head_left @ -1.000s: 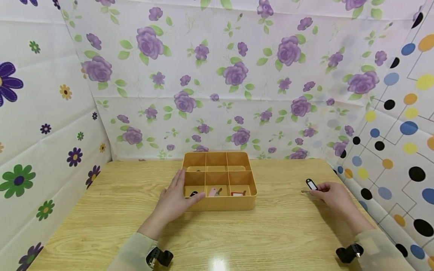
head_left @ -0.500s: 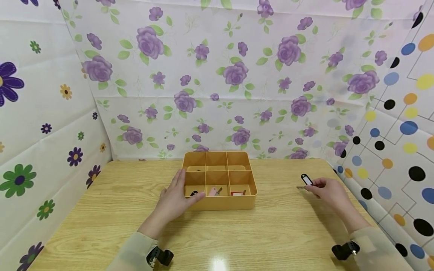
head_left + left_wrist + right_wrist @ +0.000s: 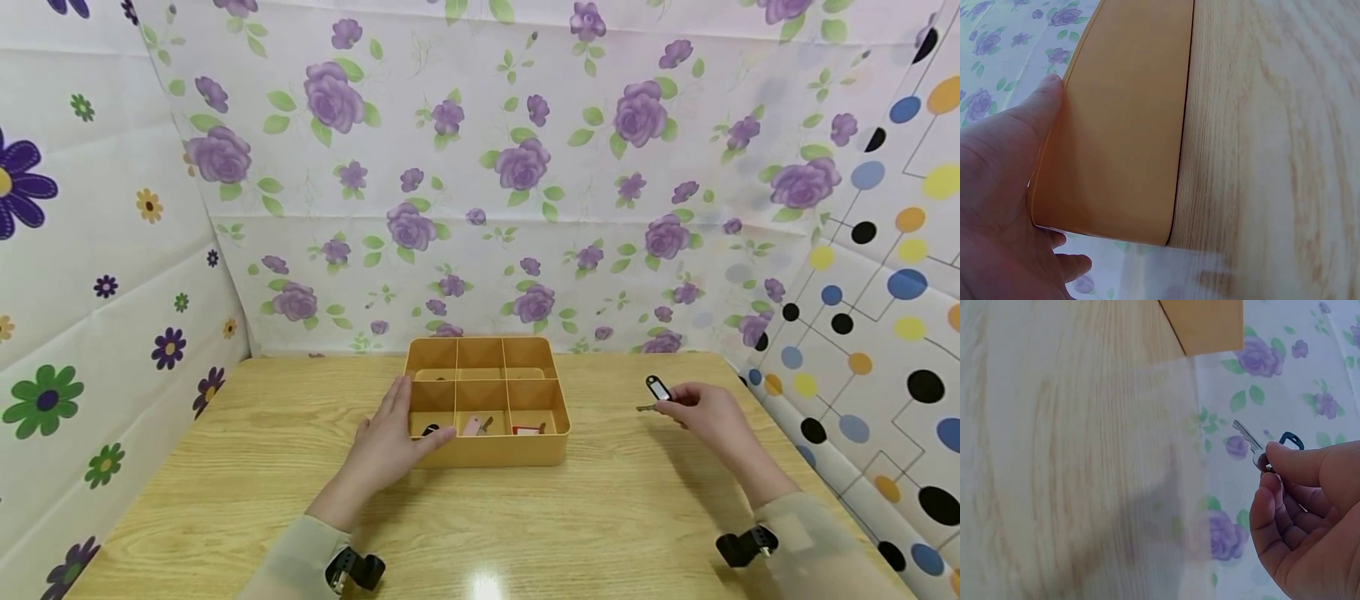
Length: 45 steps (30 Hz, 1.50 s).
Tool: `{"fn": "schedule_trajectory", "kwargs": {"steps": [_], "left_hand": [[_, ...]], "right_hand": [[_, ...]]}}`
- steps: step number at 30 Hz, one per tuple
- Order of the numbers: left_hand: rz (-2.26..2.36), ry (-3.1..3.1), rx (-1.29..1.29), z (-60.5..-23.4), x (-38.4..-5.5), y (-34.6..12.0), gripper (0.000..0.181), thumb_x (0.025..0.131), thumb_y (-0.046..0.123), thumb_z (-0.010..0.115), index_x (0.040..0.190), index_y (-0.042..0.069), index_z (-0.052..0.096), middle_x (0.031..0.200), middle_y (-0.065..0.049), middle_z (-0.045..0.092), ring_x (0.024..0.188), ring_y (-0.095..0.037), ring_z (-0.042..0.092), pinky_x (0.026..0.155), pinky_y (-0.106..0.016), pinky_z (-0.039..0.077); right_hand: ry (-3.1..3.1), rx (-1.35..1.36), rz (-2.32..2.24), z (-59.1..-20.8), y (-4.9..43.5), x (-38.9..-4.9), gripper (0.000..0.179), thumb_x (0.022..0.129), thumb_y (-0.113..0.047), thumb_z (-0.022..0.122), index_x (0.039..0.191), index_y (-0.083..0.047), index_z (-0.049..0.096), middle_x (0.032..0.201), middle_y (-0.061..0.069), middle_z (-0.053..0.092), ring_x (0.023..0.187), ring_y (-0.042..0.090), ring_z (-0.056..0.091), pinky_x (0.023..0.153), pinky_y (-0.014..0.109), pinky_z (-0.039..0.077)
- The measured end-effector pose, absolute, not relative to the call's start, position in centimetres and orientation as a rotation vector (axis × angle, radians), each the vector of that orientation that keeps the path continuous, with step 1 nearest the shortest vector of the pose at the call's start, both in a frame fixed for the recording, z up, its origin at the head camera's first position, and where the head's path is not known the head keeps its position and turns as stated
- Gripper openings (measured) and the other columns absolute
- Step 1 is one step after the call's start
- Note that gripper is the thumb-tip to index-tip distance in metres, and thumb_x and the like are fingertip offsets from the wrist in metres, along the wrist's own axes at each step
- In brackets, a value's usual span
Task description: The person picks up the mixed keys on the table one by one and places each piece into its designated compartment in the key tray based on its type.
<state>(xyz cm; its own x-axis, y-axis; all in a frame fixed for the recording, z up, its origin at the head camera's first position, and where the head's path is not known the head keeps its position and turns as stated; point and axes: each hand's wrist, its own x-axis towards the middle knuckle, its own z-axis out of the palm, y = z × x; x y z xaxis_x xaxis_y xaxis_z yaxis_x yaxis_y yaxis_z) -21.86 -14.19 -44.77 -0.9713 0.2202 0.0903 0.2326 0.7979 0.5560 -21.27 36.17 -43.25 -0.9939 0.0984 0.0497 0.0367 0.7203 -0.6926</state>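
Note:
A tan box (image 3: 487,451) with six compartments stands at the middle of the table. My left hand (image 3: 386,442) rests at its front left corner, fingers extended along the left side and thumb lying at the front rim. In the left wrist view the thumb touches the upper edge of the box wall (image 3: 1116,125). To the right of the box, my right hand (image 3: 708,412) pinches a metal key (image 3: 1249,436) between thumb and fingers, above the table. A black-framed key tag (image 3: 658,388) with a white label goes with it.
In the box's front row lie a black item (image 3: 430,430), a pink tag (image 3: 472,426) with a key, and a red-and-white tag (image 3: 528,431). The back row's floors are mostly hidden. Floral cloth (image 3: 480,275) stands behind the wooden table (image 3: 300,417).
My right hand has moved left and slightly away from me, toward the box, carrying the key and its tag. My left hand and the box stay in place.

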Motion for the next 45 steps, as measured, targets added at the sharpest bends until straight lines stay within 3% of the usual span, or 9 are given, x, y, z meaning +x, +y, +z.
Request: {"fn": "schedule_trajectory", "kwargs": {"steps": [16, 23, 34, 37, 45], "left_hand": [[-0.920, -2.951, -0.376, -45.2, -21.9, -14.3, 0.132, 0.093, 0.088, 0.061, 0.177, 0.004, 0.003, 0.184, -0.016, 0.001, 0.164, -0.046, 0.023, 0.122, -0.084, 0.012], [-0.932, -2.950, -0.372, -45.2, -21.8, -14.3, 0.131, 0.094, 0.085, 0.064, 0.178, 0.005, 0.003, 0.184, -0.017, 0.002, 0.163, -0.047, 0.026, 0.123, -0.084, 0.010], [-0.927, -2.956, -0.378, -45.1, -22.0, -14.2, 0.128, 0.096, 0.081, 0.065, 0.178, 0.007, 0.001, 0.185, -0.016, 0.000, 0.164, -0.046, 0.026, 0.123, -0.084, 0.010], [-0.918, -2.958, -0.383, -45.2, -22.0, -14.3, 0.131, 0.093, 0.087, 0.061, 0.178, 0.007, 0.000, 0.185, -0.015, 0.000, 0.164, -0.046, 0.024, 0.123, -0.084, 0.010], [-0.913, -2.955, -0.385, -44.9, -21.8, -14.2, 0.126, 0.097, 0.080, 0.065, 0.178, 0.008, 0.001, 0.184, -0.016, 0.002, 0.163, -0.048, 0.026, 0.121, -0.085, 0.012]], "right_hand": [[-2.751, -0.046, 1.271, -42.3, 31.8, -21.4, 0.031, 0.107, -0.030, 0.078, 0.118, -0.002, 0.073, 0.100, 0.010, 0.073, 0.090, 0.034, 0.067, 0.066, 0.033, 0.055], [-2.717, -0.040, 1.331, -42.5, 30.3, -21.6, 0.030, 0.107, -0.027, 0.077, 0.122, -0.001, 0.073, 0.109, 0.018, 0.074, 0.095, 0.039, 0.067, 0.069, 0.033, 0.056], [-2.708, -0.014, 1.306, -41.5, 28.5, -22.1, 0.032, 0.105, -0.034, 0.079, 0.116, -0.005, 0.075, 0.099, 0.007, 0.075, 0.091, 0.032, 0.068, 0.070, 0.035, 0.056], [-2.701, -0.007, 1.321, -41.2, 27.9, -22.2, 0.031, 0.105, -0.034, 0.080, 0.115, -0.005, 0.075, 0.099, 0.007, 0.074, 0.090, 0.030, 0.067, 0.071, 0.035, 0.055], [-2.684, 0.002, 1.339, -40.6, 26.5, -22.6, 0.030, 0.105, -0.034, 0.080, 0.115, -0.005, 0.076, 0.101, 0.010, 0.075, 0.090, 0.028, 0.067, 0.073, 0.036, 0.056]]}}
